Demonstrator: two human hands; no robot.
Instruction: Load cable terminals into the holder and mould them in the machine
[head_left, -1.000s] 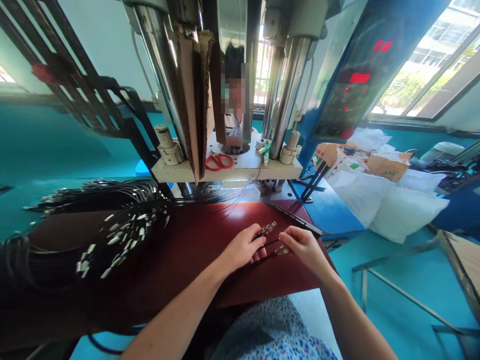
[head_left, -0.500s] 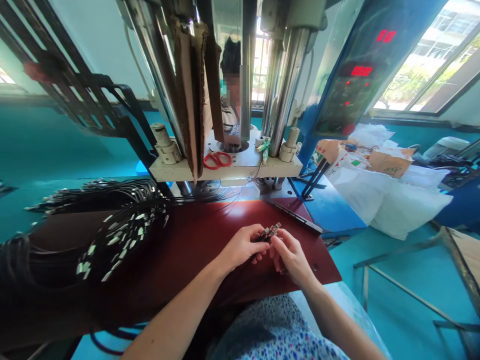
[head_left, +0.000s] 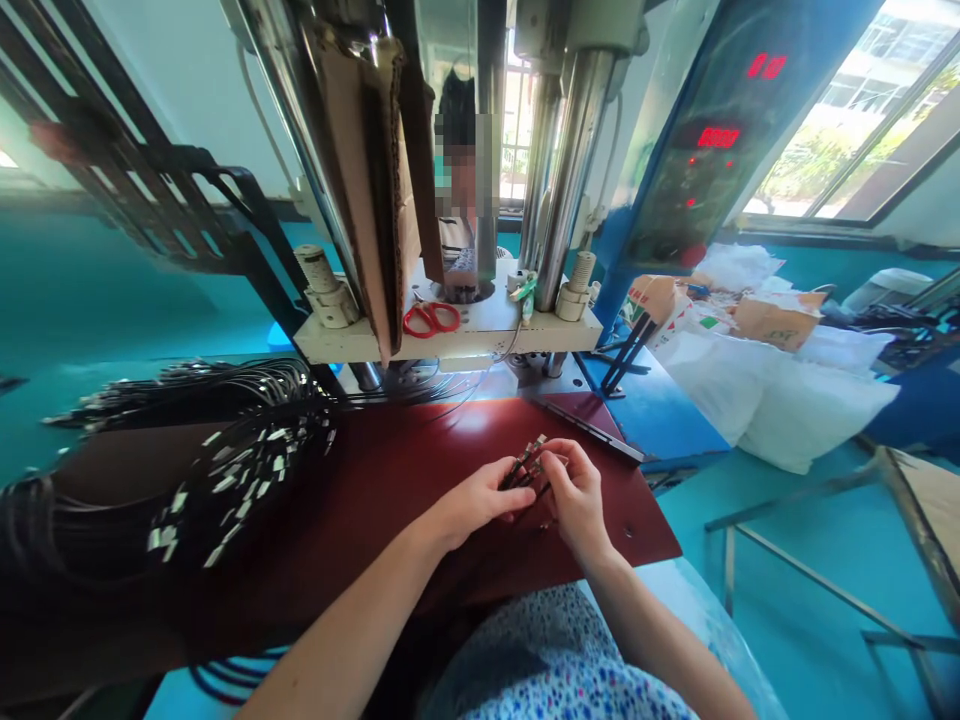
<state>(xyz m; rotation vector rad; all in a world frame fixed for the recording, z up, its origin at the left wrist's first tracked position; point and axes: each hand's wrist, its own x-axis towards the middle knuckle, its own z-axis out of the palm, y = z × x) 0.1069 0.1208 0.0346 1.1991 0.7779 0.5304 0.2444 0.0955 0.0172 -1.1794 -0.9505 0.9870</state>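
Over the dark red board (head_left: 405, 480), my left hand (head_left: 487, 500) is closed round a small bunch of black cables with metal connectors (head_left: 529, 455). The connector ends stick up past its fingertips. My right hand (head_left: 576, 485) is beside it on the right, with thumb and forefinger pinched at the edge of the bunch; they appear to hold one of its connectors, partly hidden by the fingers. A large pile of black cables with pale ends (head_left: 255, 470) lies on the left of the board.
Behind the board stands a press with a cream plate (head_left: 480, 345), carrying red-handled scissors (head_left: 431, 319). A dark metal bar (head_left: 589, 428) lies at the board's right edge. White sacks (head_left: 780, 390) stand at right. A person is visible behind the press.
My right hand has lifted slightly and its fingers have moved up at the bunch. The connectors in my left hand have tilted and spread a little.
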